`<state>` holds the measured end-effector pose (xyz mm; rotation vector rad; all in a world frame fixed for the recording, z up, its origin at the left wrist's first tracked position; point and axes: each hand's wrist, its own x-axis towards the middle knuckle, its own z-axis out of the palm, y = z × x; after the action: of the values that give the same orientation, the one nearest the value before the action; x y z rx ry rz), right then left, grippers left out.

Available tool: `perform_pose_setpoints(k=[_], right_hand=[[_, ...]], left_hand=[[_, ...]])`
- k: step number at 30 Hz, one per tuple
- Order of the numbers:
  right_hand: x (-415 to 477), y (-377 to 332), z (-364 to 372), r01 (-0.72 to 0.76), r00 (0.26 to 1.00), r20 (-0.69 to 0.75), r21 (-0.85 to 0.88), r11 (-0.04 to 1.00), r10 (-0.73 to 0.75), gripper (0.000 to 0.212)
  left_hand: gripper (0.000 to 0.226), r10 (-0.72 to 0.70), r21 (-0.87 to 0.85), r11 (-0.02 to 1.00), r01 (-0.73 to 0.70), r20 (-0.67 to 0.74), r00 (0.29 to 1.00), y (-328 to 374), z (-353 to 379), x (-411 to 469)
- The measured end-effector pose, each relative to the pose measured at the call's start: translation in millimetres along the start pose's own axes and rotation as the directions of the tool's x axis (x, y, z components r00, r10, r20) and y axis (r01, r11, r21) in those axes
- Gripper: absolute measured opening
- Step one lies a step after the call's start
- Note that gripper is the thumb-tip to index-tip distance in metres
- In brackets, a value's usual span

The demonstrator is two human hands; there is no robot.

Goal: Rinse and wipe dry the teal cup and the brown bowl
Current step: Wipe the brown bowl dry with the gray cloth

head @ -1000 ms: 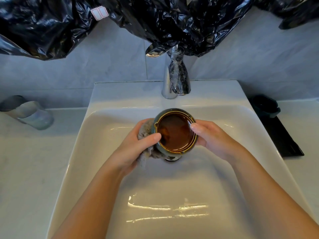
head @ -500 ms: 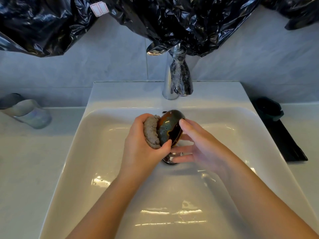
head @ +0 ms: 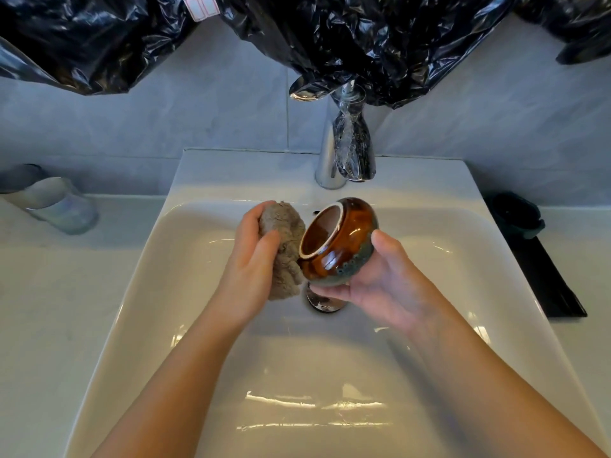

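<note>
The brown bowl (head: pixel 344 241), glazed brown with a blue-green band, is held on its side over the sink, its foot ring turned up and to the left. My right hand (head: pixel 373 289) cups it from below and the right, thumb on its side. My left hand (head: pixel 254 269) grips a crumpled grey-brown cloth (head: pixel 284 246) that touches the bowl's left side. A dark teal cup (head: pixel 515 214) stands on the counter at the right, on a black tray.
The white sink (head: pixel 198 292) fills the middle, its drain (head: pixel 325 302) below the bowl. A chrome tap (head: pixel 344 150) stands behind it, under black plastic sheeting (head: pixel 363 34). A clear glass (head: pixel 56 201) lies at the left. A black tray (head: pixel 555 285) sits on the right counter.
The bowl has been turned from mouth-up to on its side with its foot showing. It passed from the left hand's cloth grip into my right hand, and the cloth now lies against its left side.
</note>
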<state>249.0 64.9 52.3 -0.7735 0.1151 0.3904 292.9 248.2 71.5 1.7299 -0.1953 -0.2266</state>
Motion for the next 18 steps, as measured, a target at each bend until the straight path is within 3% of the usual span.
perform_pose_setpoints(k=[5,8,11,15,18], right_hand=[[3,9,-2,-0.002,1.0,0.019,-0.164,0.987,0.005,0.109],[2,11,2,0.0,0.999,-0.039,-0.267,0.964,-0.011,0.103],[0,12,4,-0.037,0.998,-0.052,-0.372,0.928,0.019,0.099],[0,14,3,-0.095,0.995,-0.055,-0.44,0.893,0.079,0.084],[2,15,0,-0.102,0.994,-0.084,-0.435,0.895,0.073,0.083]], left_hand=[[0.035,0.007,0.122,0.993,-0.01,0.026,1.0,-7,3,1],[0.033,0.006,0.192,0.981,-0.014,0.043,0.999,-11,2,1],[0.033,0.028,0.165,0.985,-0.038,0.062,0.998,-8,0,2],[0.038,0.16,0.132,0.974,-0.186,0.186,0.969,-3,-6,1],[0.038,0.326,0.167,0.909,-0.381,0.284,0.902,1,-6,-1]])
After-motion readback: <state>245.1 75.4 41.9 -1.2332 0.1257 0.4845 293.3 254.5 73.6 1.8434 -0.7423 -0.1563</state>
